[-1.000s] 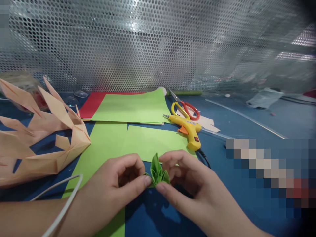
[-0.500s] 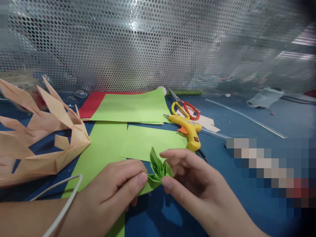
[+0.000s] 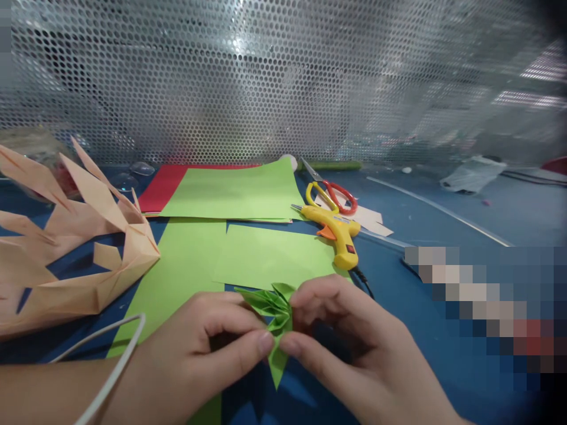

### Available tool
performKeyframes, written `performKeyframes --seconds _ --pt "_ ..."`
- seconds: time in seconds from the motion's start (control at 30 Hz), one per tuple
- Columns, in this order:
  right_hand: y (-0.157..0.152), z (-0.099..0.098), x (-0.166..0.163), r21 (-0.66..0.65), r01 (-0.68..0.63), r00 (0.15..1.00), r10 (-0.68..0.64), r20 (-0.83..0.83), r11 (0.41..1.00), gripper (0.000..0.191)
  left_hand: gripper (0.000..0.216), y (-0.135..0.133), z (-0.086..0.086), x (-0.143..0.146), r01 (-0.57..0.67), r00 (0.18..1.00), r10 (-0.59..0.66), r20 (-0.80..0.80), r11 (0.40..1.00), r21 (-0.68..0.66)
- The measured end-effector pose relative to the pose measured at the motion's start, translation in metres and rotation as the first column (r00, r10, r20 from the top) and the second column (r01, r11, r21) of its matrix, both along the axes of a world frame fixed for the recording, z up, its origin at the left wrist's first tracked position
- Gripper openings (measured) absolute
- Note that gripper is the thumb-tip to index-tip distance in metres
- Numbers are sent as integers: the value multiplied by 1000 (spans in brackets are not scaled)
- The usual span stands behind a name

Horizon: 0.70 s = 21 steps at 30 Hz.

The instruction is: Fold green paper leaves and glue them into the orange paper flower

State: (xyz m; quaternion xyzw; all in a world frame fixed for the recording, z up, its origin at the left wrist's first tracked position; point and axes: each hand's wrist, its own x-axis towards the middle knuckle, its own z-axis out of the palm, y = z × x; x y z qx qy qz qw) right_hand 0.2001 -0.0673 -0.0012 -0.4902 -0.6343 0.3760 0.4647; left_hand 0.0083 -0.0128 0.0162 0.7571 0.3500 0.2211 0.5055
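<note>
A small folded green paper piece [image 3: 275, 310], pleated with pointed tips fanning out, is held between my two hands at the lower middle of the view. My left hand [image 3: 212, 345] grips its left side, with the thumb at the lower edge and the fingers behind. On the other side my right hand [image 3: 354, 336] pinches it between thumb and fingertips. One pointed tip hangs downward below the thumbs. Beyond my hands lies a flat light green paper sheet [image 3: 274, 254] on the blue table [image 3: 425, 319].
A peach folded-paper structure [image 3: 110, 283] stands at left. Green sheets [image 3: 234, 192] overlie red paper [image 3: 155, 192] at the back. A yellow glue gun [image 3: 339, 233] and scissors [image 3: 332, 195] lie right of them, near paper scraps [image 3: 370, 218]. A white cable [image 3: 117, 372] crosses my left wrist.
The green paper piece has been turned in my hands: its upright tip now points left and another tip points down. Both hands stay close together on it.
</note>
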Motion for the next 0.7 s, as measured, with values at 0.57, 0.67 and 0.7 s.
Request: performKeyframes --seconds 0.57,0.67,0.7 --pt "3 3 -3 46 51 992 -56 109 998 15 21 2 -13 3 -148 925 299 235 851 -503" --pt "5 0 -3 73 44 995 -50 82 996 16 19 2 -13 3 -116 909 311 277 829 -547" --pt "5 -1 -4 77 49 998 -52 34 996 17 18 2 -14 3 -111 902 312 297 835 -539"
